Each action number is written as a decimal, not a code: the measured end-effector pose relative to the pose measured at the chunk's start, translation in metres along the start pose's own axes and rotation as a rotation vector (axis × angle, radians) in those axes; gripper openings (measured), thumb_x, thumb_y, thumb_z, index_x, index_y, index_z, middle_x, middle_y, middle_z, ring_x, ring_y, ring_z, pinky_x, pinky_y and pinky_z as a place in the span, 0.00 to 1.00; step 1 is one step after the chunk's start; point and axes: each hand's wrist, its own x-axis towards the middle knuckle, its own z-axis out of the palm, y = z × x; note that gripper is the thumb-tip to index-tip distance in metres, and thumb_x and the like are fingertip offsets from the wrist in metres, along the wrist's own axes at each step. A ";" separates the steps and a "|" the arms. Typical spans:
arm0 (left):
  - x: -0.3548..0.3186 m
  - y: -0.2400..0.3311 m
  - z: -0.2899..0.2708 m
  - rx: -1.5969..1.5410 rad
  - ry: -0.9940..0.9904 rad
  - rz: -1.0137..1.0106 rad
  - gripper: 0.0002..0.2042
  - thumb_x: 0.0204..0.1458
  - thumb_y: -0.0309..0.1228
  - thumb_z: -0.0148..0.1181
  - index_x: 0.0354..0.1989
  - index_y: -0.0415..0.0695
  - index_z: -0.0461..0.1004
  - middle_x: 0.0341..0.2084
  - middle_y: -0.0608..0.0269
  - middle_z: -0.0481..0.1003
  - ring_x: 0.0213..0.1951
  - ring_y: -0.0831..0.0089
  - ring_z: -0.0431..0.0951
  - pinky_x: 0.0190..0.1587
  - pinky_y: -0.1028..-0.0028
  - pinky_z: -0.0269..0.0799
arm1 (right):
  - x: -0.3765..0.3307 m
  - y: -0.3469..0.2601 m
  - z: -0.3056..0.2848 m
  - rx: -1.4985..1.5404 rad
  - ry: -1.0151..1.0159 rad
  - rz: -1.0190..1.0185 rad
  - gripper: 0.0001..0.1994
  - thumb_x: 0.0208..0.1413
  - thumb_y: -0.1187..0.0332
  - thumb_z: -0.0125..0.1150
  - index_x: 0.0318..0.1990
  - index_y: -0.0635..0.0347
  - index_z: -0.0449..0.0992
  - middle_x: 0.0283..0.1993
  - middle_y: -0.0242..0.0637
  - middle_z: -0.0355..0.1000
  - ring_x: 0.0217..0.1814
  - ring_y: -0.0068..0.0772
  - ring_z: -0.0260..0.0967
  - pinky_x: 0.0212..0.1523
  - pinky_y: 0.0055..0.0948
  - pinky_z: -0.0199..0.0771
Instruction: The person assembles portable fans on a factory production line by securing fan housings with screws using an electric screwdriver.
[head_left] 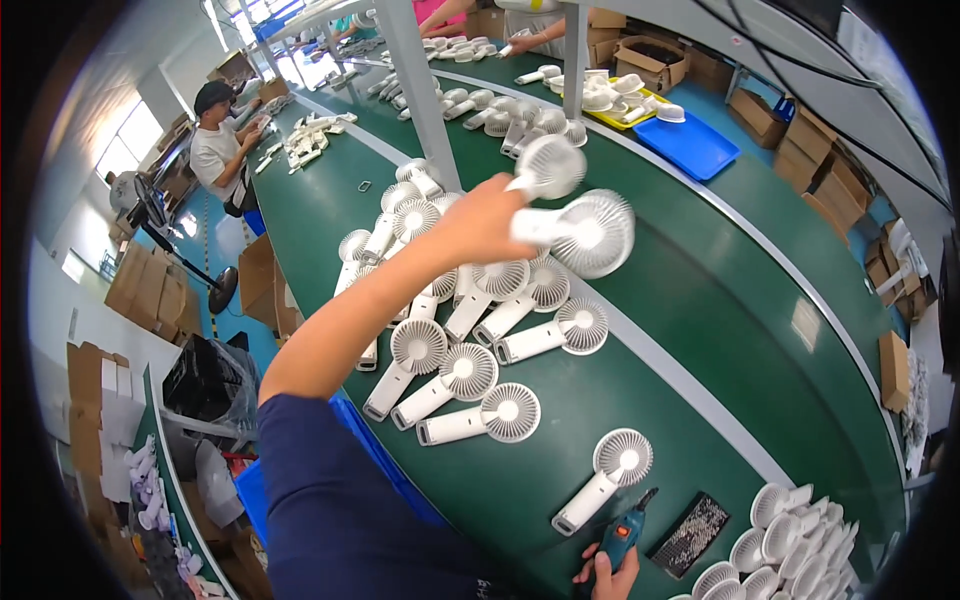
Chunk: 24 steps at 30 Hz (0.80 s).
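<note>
My left hand [480, 225] reaches far across the green bench, its fingers closed around the handles of white handheld fans. Two blurred fan heads stick out from it: an upper handheld fan [555, 168] and a lower handheld fan [595, 235]. At the bottom edge, my right hand [610, 575] grips a teal electric screwdriver [624, 530], its bit pointing up and away. Just beyond the tool lies a single handheld fan [590, 497]. Beside it is a black tray of small screws [690, 535]. Many handheld fans [465, 372] spread under and past my left forearm.
A heap of fans [790, 545] fills the near right corner. A metal post [420, 100] rises beyond my left hand. Further off are a blue tray [687, 147], a yellow tray [610, 118] with white parts, and a co-worker [220, 150] at the bench's left edge.
</note>
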 end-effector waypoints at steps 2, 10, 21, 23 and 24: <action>-0.053 -0.006 -0.006 0.035 0.076 -0.002 0.23 0.31 0.39 0.67 0.36 0.40 0.74 0.42 0.49 0.68 0.44 0.53 0.71 0.47 0.62 0.69 | -0.001 -0.002 0.005 0.029 0.036 -0.007 0.09 0.58 0.69 0.54 0.42 0.64 0.66 0.19 0.31 0.64 0.16 0.22 0.60 0.18 0.20 0.61; -0.186 -0.044 0.015 0.015 0.084 -0.210 0.29 0.32 0.41 0.71 0.46 0.44 0.71 0.53 0.47 0.64 0.53 0.50 0.67 0.54 0.60 0.65 | 0.004 0.013 -0.001 0.103 -0.096 -0.107 0.17 0.58 0.71 0.52 0.51 0.67 0.59 0.33 0.44 0.69 0.18 0.23 0.63 0.19 0.26 0.74; -0.181 -0.013 0.028 0.114 -0.124 -0.175 0.54 0.24 0.62 0.70 0.62 0.44 0.56 0.62 0.30 0.46 0.66 0.40 0.45 0.62 0.44 0.45 | 0.004 0.011 0.002 0.075 -0.060 -0.121 0.17 0.58 0.69 0.52 0.52 0.67 0.60 0.32 0.42 0.69 0.18 0.22 0.63 0.19 0.26 0.73; -0.185 -0.012 0.030 0.104 -0.116 -0.172 0.54 0.27 0.65 0.66 0.62 0.45 0.56 0.62 0.30 0.44 0.65 0.39 0.44 0.62 0.45 0.43 | 0.004 0.011 0.003 0.072 -0.065 -0.126 0.17 0.58 0.68 0.53 0.52 0.67 0.61 0.32 0.42 0.69 0.17 0.22 0.62 0.18 0.26 0.73; -0.185 -0.012 0.030 0.093 -0.121 -0.164 0.54 0.28 0.67 0.64 0.63 0.45 0.56 0.62 0.29 0.42 0.66 0.39 0.43 0.62 0.45 0.41 | 0.004 0.011 0.003 0.074 -0.062 -0.127 0.17 0.58 0.68 0.53 0.52 0.67 0.61 0.32 0.42 0.69 0.17 0.22 0.62 0.18 0.26 0.73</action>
